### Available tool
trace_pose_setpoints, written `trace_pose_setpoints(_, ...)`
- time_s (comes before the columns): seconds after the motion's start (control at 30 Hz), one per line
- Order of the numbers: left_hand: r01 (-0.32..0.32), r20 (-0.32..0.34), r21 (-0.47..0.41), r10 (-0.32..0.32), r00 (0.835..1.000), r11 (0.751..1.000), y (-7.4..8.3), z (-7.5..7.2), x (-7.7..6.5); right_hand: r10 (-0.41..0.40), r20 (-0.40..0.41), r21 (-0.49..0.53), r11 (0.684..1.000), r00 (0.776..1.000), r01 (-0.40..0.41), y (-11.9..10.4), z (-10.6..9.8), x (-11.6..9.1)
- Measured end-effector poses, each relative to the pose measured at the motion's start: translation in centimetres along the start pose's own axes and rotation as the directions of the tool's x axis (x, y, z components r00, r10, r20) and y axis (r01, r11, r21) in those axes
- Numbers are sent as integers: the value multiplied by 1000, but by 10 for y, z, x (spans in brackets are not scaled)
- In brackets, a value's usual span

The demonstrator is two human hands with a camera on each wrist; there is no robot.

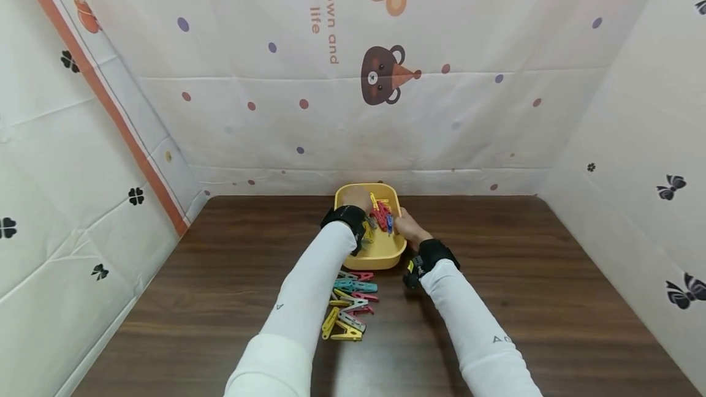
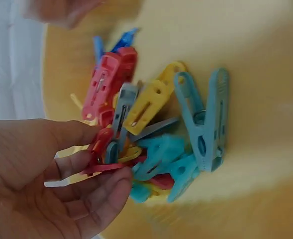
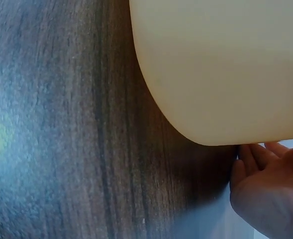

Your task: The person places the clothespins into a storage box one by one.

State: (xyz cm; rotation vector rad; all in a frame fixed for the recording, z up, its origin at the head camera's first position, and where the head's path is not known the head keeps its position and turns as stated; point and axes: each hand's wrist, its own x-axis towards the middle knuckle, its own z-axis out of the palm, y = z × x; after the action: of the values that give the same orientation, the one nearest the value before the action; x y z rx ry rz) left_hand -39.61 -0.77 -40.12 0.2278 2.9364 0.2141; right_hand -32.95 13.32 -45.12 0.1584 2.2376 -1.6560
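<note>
A yellow plastic basket stands on the table near the back wall, with a jumble of clothespins inside. My left hand is down in it, mostly hidden by the wrist strap in the head view. In the left wrist view, that hand pinches a red clothespin between thumb and fingers. Close around it lie a yellow clothespin, a teal clothespin and a pink-red clothespin. On the basket's right side, my right hand grips the rim, its fingers against the outer wall.
In front of the basket, several clothespins lie loosely in a column on the brown wooden table, among them a blue clothespin and a yellow clothespin. Patterned white sheeting closes off the back and both sides.
</note>
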Motion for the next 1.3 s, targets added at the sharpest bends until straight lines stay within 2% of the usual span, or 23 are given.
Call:
trace_pose_setpoints(0.1,8,-13,22,-8,1000,1000,-1,0,-2,-7,5,4,1000,1000,7,-2,1,0)
trace_pose_setpoints(0.2,-51,-8,31,51,999,998,-9,-18,-12,-22,9,4,1000,1000,22,-3,0,-1)
trace_pose_setpoints(0.33,-167,5,71,167,986,983,-26,-52,-42,-35,29,7,999,999,35,-1,-2,-3)
trace_pose_setpoints(0.43,-256,95,83,248,964,963,-42,-68,-72,-42,20,-8,999,999,42,3,-8,-3)
trace_pose_setpoints(0.5,-327,203,70,308,929,942,-58,-70,-95,-59,21,-25,998,998,60,4,-11,-4)
trace_pose_setpoints(0.57,-388,324,50,353,878,920,-77,-63,-119,-67,14,-29,997,998,68,3,-12,-4)
trace_pose_setpoints(0.6,-427,377,43,381,844,903,-85,-57,-131,-77,22,-30,997,997,77,3,-12,-3)
trace_pose_setpoints(0.67,-474,457,42,405,792,880,-101,-42,-153,-73,37,-26,997,997,74,1,-10,-3)
trace_pose_setpoints(0.7,-485,483,34,411,773,874,-108,-34,-162,-66,38,-23,998,997,67,0,-8,-3)
trace_pose_setpoints(0.73,-492,498,27,415,762,870,-112,-25,-170,-59,39,-23,998,997,60,0,-7,-3)
trace_pose_setpoints(0.77,-499,501,24,421,756,866,-115,-18,-176,-61,46,-19,998,997,62,-1,-7,-3)
trace_pose_setpoints(0.8,-499,496,28,422,759,866,-117,-11,-180,-61,47,-20,998,997,62,-2,-6,-3)
trace_pose_setpoints(0.87,-499,466,27,431,773,866,-120,-3,-186,-58,40,-20,998,997,59,-5,-5,-2)
trace_pose_setpoints(0.97,-510,411,36,452,791,860,-119,1,-188,-59,38,-23,998,998,60,-8,-6,0)
trace_pose_setpoints(1.03,-528,383,27,479,790,849,-118,1,-187,-52,34,-28,998,998,53,-8,-6,0)
trace_pose_setpoints(1.1,-550,368,13,507,779,835,-117,3,-186,-38,31,-30,999,999,39,-7,-7,1)
trace_pose_setpoints(1.17,-588,357,13,545,758,809,-117,6,-187,-26,31,-31,999,999,27,-6,-6,0)
trace_pose_setpoints(1.23,-620,345,31,574,743,784,-119,11,-188,-15,35,-28,999,999,16,-3,-5,-1)
trace_pose_setpoints(1.3,-644,331,63,593,734,763,-120,16,-189,-16,35,-34,999,999,18,-1,-3,-2)
